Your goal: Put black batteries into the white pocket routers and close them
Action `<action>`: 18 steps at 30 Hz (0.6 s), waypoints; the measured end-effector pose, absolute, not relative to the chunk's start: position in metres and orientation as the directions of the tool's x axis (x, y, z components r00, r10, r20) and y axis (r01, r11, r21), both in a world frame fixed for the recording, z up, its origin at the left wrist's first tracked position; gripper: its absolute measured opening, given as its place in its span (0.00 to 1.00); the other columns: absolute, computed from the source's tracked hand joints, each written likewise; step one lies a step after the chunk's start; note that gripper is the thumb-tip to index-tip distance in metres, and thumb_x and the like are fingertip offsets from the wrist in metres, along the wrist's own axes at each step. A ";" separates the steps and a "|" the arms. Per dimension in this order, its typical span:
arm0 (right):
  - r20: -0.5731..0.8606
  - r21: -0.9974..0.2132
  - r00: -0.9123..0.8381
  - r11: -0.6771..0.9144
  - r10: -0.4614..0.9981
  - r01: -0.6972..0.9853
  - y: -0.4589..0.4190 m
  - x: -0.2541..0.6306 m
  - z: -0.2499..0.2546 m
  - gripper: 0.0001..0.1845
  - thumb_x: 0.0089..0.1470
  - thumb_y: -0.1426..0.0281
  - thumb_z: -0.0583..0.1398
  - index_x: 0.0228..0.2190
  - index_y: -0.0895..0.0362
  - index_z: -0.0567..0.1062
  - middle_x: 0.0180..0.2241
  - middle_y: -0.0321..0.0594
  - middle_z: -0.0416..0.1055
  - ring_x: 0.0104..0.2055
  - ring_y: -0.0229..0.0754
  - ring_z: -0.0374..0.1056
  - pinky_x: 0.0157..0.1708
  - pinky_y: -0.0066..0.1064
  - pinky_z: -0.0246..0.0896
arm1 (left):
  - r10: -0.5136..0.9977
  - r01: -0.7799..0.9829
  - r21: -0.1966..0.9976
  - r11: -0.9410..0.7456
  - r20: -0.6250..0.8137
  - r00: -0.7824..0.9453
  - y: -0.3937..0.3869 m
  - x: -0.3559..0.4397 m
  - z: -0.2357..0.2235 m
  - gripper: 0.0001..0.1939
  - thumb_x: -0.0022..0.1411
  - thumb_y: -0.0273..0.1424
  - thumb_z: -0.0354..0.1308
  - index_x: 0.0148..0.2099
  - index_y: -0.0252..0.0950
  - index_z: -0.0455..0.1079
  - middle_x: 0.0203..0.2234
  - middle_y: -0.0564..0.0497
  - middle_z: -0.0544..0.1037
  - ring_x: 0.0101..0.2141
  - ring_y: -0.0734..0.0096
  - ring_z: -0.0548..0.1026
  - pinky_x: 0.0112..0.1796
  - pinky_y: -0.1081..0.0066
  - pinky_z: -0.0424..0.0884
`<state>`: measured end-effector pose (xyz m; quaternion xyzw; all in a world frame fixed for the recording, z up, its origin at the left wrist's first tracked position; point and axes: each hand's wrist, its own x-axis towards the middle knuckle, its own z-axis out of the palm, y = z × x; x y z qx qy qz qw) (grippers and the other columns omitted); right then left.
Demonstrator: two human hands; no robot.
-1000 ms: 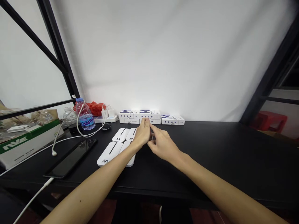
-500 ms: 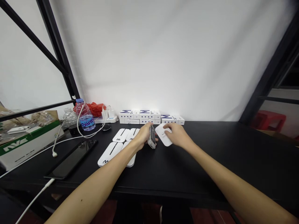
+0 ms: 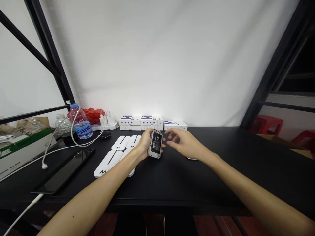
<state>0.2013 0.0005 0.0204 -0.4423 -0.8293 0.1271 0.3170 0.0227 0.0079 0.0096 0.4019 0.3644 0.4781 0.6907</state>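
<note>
My left hand (image 3: 144, 144) grips a palm-sized white device (image 3: 149, 152) with its back off. A black battery (image 3: 157, 142) marked 3000mAh shows inside it, facing up. Just to the right, my right hand (image 3: 180, 141) hovers with fingers apart and nothing in them, a short gap from the device. Under the right wrist a white back cover (image 3: 192, 159) lies on the table, mostly hidden by the hand. Left of the device, several white rounded devices (image 3: 108, 163) with a black stripe and logo lie in two rows, partly behind my left forearm.
White boxes (image 3: 152, 123) line the wall. To the left are a black tablet (image 3: 65, 170), a water bottle (image 3: 82, 124), a white power strip (image 3: 112, 126) with cables, a red bag (image 3: 92, 114) and a carton (image 3: 24, 147). A red stool (image 3: 265, 124) stands beyond the table at right.
My right hand has let go of the white cover, which now lies on the table, and has moved back towards the device. My left hand has turned the device so its battery faces me.
</note>
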 end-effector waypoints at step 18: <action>0.567 -0.608 -0.229 0.590 0.791 0.531 0.030 0.137 0.014 0.23 0.42 0.52 0.63 0.29 0.53 0.59 0.30 0.34 0.62 0.30 0.40 0.60 0.28 0.32 0.57 | 0.990 -0.490 0.861 -0.135 0.099 -0.100 0.013 0.023 0.011 0.09 0.60 0.34 0.52 0.34 0.35 0.69 0.27 0.52 0.75 0.32 0.70 0.75 0.35 0.74 0.70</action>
